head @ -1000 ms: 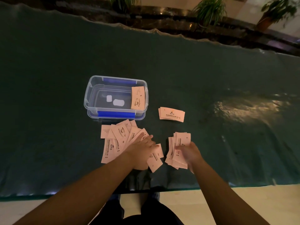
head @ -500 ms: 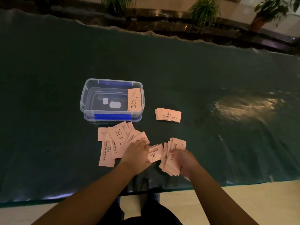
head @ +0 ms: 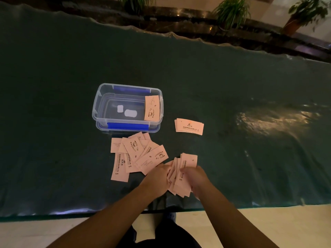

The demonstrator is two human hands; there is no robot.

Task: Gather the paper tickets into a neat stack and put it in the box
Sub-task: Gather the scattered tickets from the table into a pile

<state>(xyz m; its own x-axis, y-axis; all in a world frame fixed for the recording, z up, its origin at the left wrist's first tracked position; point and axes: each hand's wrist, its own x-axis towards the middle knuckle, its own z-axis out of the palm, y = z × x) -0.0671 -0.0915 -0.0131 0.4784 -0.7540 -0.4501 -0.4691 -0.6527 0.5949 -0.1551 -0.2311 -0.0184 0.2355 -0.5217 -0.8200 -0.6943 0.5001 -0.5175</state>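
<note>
Both hands meet at the near edge of the bench (head: 53, 122), which is covered in a dark green cloth. The right hand (head: 195, 178) is closed around a fanned bundle of pink paper tickets (head: 186, 169), which stands tilted with its far ends splayed out. The left hand (head: 157, 176) has its fingers curled against the left side of that same bundle, touching the tickets there; how firmly it pinches them cannot be told in the dim light. Just left of the hands a loose pile of tickets (head: 136, 154) lies scattered flat on the cloth, overlapping at different angles. Beyond that pile sits a clear plastic box (head: 100, 108) with blue clips on its near and far sides; one ticket (head: 152, 108) leans against its right inner wall, and two small white labels (head: 128, 111) show at its bottom. To the right of the box, well apart from the hands, a small tidy stack of tickets (head: 189, 126) rests flat. Potted plants (head: 231, 11) line the far side.
</note>
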